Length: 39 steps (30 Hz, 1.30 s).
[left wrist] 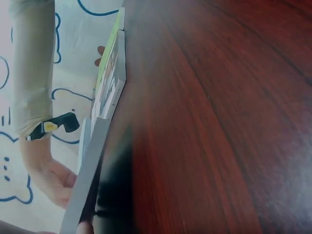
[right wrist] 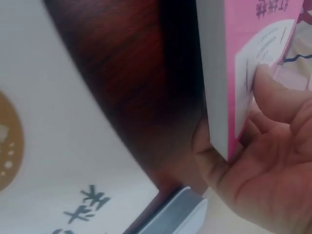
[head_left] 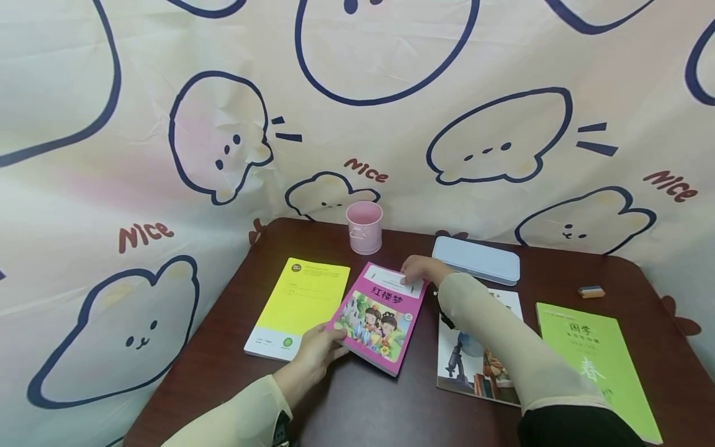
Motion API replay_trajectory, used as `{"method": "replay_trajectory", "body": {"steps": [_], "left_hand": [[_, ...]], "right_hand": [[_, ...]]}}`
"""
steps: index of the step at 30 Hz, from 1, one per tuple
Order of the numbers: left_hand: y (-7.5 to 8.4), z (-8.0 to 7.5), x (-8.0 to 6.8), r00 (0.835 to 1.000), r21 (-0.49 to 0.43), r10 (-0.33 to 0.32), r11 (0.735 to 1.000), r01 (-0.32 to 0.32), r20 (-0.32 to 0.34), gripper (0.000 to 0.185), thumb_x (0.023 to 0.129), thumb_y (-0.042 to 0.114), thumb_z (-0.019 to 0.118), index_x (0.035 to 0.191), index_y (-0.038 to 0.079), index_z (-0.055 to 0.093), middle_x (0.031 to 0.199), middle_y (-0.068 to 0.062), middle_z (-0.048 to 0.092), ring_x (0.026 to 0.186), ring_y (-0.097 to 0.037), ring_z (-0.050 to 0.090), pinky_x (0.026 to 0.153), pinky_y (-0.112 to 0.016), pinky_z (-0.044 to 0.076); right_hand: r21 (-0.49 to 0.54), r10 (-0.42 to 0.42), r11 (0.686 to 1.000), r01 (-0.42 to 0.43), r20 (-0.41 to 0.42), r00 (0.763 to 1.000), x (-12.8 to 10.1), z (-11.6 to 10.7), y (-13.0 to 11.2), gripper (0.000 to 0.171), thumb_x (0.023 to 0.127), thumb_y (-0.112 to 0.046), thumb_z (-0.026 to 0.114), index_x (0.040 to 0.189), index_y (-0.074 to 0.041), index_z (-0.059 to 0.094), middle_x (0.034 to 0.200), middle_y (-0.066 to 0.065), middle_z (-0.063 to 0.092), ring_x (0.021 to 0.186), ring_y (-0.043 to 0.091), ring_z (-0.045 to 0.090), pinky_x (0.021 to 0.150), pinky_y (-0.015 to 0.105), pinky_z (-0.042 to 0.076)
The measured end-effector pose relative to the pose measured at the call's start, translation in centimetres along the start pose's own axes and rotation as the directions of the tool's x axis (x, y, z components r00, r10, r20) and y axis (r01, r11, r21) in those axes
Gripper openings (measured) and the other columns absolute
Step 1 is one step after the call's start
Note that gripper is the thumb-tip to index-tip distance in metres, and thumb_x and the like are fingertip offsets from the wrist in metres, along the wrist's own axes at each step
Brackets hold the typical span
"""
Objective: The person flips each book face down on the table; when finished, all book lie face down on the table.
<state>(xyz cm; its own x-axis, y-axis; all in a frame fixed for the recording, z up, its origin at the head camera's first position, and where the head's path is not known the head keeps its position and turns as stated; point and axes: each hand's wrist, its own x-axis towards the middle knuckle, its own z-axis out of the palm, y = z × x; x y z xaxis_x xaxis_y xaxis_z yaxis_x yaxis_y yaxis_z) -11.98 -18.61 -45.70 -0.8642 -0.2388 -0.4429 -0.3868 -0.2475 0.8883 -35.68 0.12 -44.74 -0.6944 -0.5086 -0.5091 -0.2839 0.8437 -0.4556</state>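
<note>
- Behind your dark red-brown, wood-grained table (head_left: 357,416) hangs a pale backdrop (head_left: 391,139) with navy cartoon outlines and "Nice" in rust-red letters several times.
- Your pink book (head_left: 377,316) bears the title 红楼梦 under a white panel whose small print you can't read here; below is a colourful picture of two dark-haired children among greenery.
- You have it tilted above the middle of the table, between the yellow book (head_left: 298,304) and the picture-covered book (head_left: 469,369); the left wrist view shows its pale page edge raised over a shadow.
- Your left hand (head_left: 314,355) pinches its lower left corner.
- Your right hand (head_left: 426,270) grips its upper right corner, thumb on the cover, fingers beneath.
- On your left, the yellow book carries a round green logo, its lettering too small to read.
- On your right, your sleeve (head_left: 503,338) crosses the picture-covered book; beyond it, the green book (head_left: 606,366) reads 国学 and a large white 春.
- Farther back stand a pink cup (head_left: 365,230) and, lying flat, a light blue case (head_left: 477,259); a small block (head_left: 591,292) lies near the green book's top edge.
</note>
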Motion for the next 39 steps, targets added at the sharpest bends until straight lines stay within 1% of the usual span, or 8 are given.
{"method": "replay_trajectory", "body": {"steps": [4,9,14,23,29,33,35,39], "left_hand": [[0.2,-0.6,0.1,1.0,-0.019,0.009,1.0,-0.009,-0.022,0.041,0.088,0.003,0.057,0.126,-0.011,0.048,0.098,-0.015,0.066,0.082,-0.016,0.065,0.079,-0.034,0.055],[1.0,-1.0,-0.3,0.998,-0.017,0.045,0.999,-0.046,-0.035,0.041,0.088,0.003,0.058,0.126,-0.011,0.048,0.092,-0.011,0.067,0.079,-0.015,0.065,0.074,-0.031,0.056],[2.3,-1.3,-0.9,0.995,0.025,0.094,0.995,-0.093,-0.032,0.044,0.088,0.002,0.057,0.13,-0.01,0.046,0.1,-0.017,0.064,0.082,-0.016,0.065,0.079,-0.034,0.055],[3.8,-2.0,-1.6,0.984,0.051,0.164,0.986,-0.161,-0.067,0.044,0.087,0.001,0.059,0.129,-0.008,0.048,0.102,-0.018,0.067,0.081,-0.016,0.066,0.077,-0.034,0.055],[4.6,-2.3,-2.3,0.974,0.085,0.218,0.973,-0.213,-0.054,0.042,0.09,0.004,0.059,0.13,-0.004,0.049,0.11,-0.022,0.065,0.088,-0.021,0.067,0.081,-0.035,0.055],[4.9,-2.3,-3.0,0.95,0.164,0.312,0.939,-0.304,-0.03,0.043,0.09,0.007,0.061,0.13,-0.002,0.05,0.114,-0.023,0.064,0.094,-0.026,0.067,0.082,-0.037,0.054],[4.9,-2.2,-3.4,0.925,0.221,0.38,0.902,-0.37,-0.002,0.044,0.089,0.007,0.062,0.13,-0.002,0.051,0.116,-0.023,0.063,0.098,-0.029,0.066,0.082,-0.037,0.054],[4.7,-2.0,-4.2,0.868,0.338,0.494,0.808,-0.483,0.061,0.046,0.086,0.008,0.067,0.13,0.004,0.054,0.119,-0.019,0.063,0.1,-0.03,0.065,0.078,-0.035,0.055]], "right_hand": [[-0.017,-0.001,1.0,0.001,-0.01,1.0,0.1,-0.2,-0.5,0.023,0.087,-0.013,0.063,0.107,-0.002,0.067,0.099,0.009,0.063,0.085,0.021,0.058,0.082,0.036,0.05],[-0.049,-0.053,0.998,0.051,-0.053,0.997,0.2,-0.2,-1.5,0.015,0.085,-0.01,0.064,0.096,-0.002,0.069,0.09,0.008,0.064,0.078,0.019,0.058,0.073,0.031,0.051],[-0.027,-0.048,0.999,0.045,-0.13,0.99,0.6,0.2,-2.2,0.014,0.082,-0.01,0.067,0.094,-0.004,0.068,0.089,0.008,0.063,0.076,0.019,0.058,0.066,0.03,0.05],[-0.032,-0.109,0.994,0.104,-0.192,0.975,1.6,0.3,-3.4,0.019,0.08,-0.009,0.067,0.098,-0.004,0.068,0.093,0.008,0.065,0.081,0.019,0.059,0.076,0.031,0.05],[-0.006,-0.188,0.982,0.19,-0.176,0.966,2.6,0.4,-3.6,0.02,0.082,-0.01,0.067,0.101,-0.004,0.068,0.093,0.008,0.066,0.08,0.018,0.06,0.078,0.033,0.05],[0.091,-0.239,0.962,0.256,-0.165,0.957,3.0,0.5,-3.5,0.025,0.084,-0.01,0.065,0.108,-0.003,0.066,0.099,0.01,0.066,0.086,0.019,0.061,0.083,0.035,0.05],[0.157,-0.261,0.945,0.285,-0.161,0.952,3.2,0.6,-3.6,0.028,0.084,-0.008,0.065,0.112,-0.001,0.064,0.102,0.012,0.066,0.089,0.02,0.062,0.083,0.035,0.051],[0.264,-0.297,0.908,0.327,-0.147,0.944,3.4,1.0,-3.7,0.032,0.085,-0.003,0.063,0.116,0.003,0.06,0.106,0.017,0.065,0.089,0.021,0.064,0.077,0.032,0.053]]}}
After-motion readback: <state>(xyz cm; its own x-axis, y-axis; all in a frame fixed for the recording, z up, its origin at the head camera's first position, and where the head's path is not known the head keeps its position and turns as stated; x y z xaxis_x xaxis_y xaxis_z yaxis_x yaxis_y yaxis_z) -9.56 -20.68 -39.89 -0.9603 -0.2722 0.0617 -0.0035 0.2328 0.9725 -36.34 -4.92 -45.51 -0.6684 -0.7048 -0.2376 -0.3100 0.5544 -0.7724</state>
